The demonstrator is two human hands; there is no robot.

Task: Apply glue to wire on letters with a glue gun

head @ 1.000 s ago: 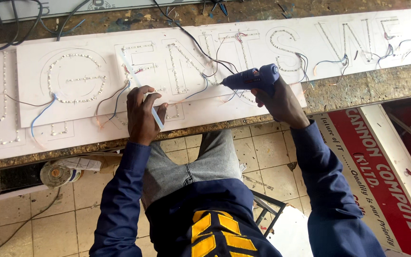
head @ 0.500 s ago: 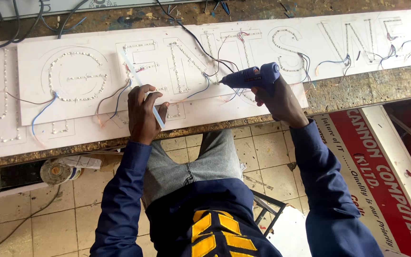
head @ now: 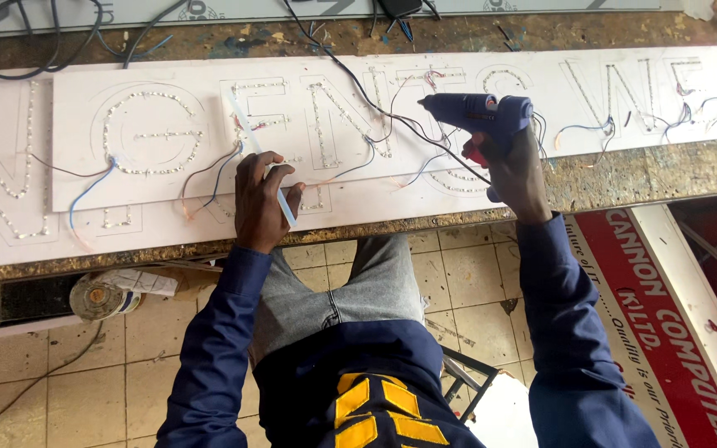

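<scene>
Two hands work above the desk [head: 624,174], and little has shifted over the last second: the blue glue gun [head: 476,112] has kept its place, nozzle toward 9 o'clock, and the glue stick [head: 260,158] has moved only slightly in the left grip. This suggests a pause in gluing, not a new step.

Nearest, the left hand [head: 260,203] is curled around the translucent glue stick, which slants toward 11 o'clock over the white sign panel [head: 85,124]. At 2 o'clock from it, the right hand [head: 514,170] is clenched on the gun's handle.

Farther out, the panel shows letter outlines dotted with small lights, joined by thin blue and red wires [head: 217,170]. A black cable [head: 325,50] runs toward 12 o'clock.
</scene>
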